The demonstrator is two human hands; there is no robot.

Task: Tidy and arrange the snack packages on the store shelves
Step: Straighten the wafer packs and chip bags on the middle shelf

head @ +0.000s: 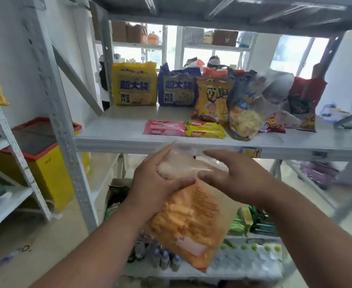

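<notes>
Hands are working below the front edge of the shelf: the left hand is gripping an orange snack bag near its top, fingers curled around it, while the right hand is hovering beside it, fingers apart. Bag looks light, soft, crushable; best held by its edges.

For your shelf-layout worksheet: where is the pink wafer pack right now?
In the head view, the pink wafer pack lies flat near the shelf's front edge, left of centre, touching the yellow wafer pack on its right.
</notes>
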